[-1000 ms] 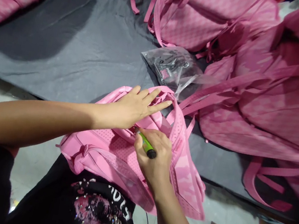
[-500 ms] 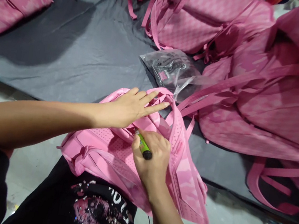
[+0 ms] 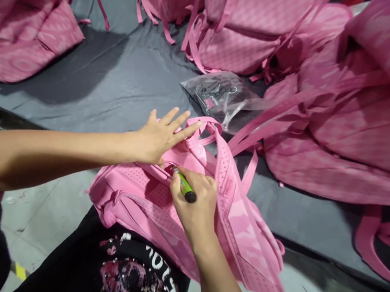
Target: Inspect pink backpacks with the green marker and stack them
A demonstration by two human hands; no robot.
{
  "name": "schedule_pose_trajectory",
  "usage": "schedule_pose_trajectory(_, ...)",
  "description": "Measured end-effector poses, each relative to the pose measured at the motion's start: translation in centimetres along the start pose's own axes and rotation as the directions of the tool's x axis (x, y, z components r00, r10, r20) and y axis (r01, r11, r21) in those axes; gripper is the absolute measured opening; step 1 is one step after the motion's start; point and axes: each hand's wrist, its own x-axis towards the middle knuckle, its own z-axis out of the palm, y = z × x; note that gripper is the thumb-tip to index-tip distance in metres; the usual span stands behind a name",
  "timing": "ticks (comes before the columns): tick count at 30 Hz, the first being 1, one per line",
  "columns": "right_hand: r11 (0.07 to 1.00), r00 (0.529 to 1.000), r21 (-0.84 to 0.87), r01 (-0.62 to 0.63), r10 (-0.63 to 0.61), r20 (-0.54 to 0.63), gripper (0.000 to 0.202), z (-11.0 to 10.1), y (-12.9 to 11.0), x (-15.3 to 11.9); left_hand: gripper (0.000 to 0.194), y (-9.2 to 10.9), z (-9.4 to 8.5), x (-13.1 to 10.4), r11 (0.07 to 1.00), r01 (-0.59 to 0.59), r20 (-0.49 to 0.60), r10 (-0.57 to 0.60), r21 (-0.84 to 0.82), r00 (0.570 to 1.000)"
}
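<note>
A pink backpack (image 3: 242, 220) lies across my lap and against the table edge, its dotted back panel and straps facing up. My left hand (image 3: 162, 136) rests on the upper part of it with fingers spread. Between the fingers and thumb of my right hand (image 3: 198, 199) is a green marker pen (image 3: 184, 185) with a black end. Its tip points into a fold of the backpack near my left thumb; whether it touches the fabric I cannot tell.
A dark grey cloth covers the table (image 3: 127, 83). Beyond the backpack lies a clear plastic bag (image 3: 224, 94) with dark items inside. More pink backpacks stand at the right (image 3: 363, 136), at the back (image 3: 248, 28) and at the left (image 3: 26, 30).
My left hand has shifted slightly left and its fingers have spread wider. The marker stays in my right hand near the same fold. The camera view has moved a little.
</note>
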Motion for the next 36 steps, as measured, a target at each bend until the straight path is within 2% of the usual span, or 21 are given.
schedule_pose_trajectory(4,0.998,0.998,0.035,0.055,-0.055,-0.021,0.016,-0.1,-0.4,-0.4,0.138,0.2,-0.8,-0.4,0.998,0.060,0.107,-0.061,0.009,0.992)
schedule_pose_trajectory(7,0.990,0.998,0.138,0.042,-0.047,0.036,0.015,-0.6,-1.1,-0.5,0.136,0.6,-1.2,-0.1,0.994,0.094,0.164,-0.102,0.055,0.981)
schedule_pose_trajectory(10,0.971,0.993,0.236,0.043,-0.068,0.100,0.017,-1.6,-1.6,-0.7,0.129,0.7,-1.6,0.3,0.992,0.067,0.229,-0.090,0.106,0.969)
schedule_pose_trajectory(12,0.957,0.988,0.286,0.055,-0.095,0.125,0.017,-2.2,-1.6,-0.8,0.122,0.4,-1.8,0.3,0.993,0.012,0.225,-0.038,0.114,0.974)
schedule_pose_trajectory(15,0.944,0.986,0.325,0.059,-0.107,0.131,0.018,-2.2,-1.1,-0.7,0.115,-0.2,-1.7,0.0,0.993,-0.047,0.152,0.030,0.106,0.988)
schedule_pose_trajectory(17,0.949,0.988,0.308,0.061,-0.102,0.117,0.017,-1.8,-0.7,-0.6,0.118,-0.4,-1.6,-0.3,0.994,-0.040,0.148,0.025,0.100,0.989)
schedule_pose_trajectory(21,0.974,0.993,0.214,0.069,-0.087,0.074,0.017,-1.1,-0.5,-0.6,0.133,0.3,-1.6,-0.7,0.992,0.033,0.233,-0.062,0.125,0.970)
schedule_pose_trajectory(25,0.963,0.988,0.259,0.071,-0.103,0.114,0.016,-1.3,-0.7,-1.0,0.138,1.3,-1.0,-0.9,0.973,0.102,0.179,-0.141,0.208,0.974)
schedule_pose_trajectory(30,0.958,0.989,0.270,0.092,-0.118,0.085,0.017,-1.1,-0.2,-0.9,0.121,0.7,-0.5,-0.7,0.983,0.060,0.163,-0.089,0.175,0.983)
schedule_pose_trajectory(34,0.986,0.992,0.120,0.116,-0.121,0.035,0.018,-0.6,0.2,-0.7,0.110,0.0,-1.1,-0.9,0.994,-0.001,0.177,-0.019,0.112,0.984)
schedule_pose_trajectory(36,0.991,0.992,0.056,0.124,-0.126,0.031,0.019,-0.5,0.4,-0.6,0.108,0.0,-1.4,-1.4,0.996,0.028,0.163,-0.041,0.080,0.986)
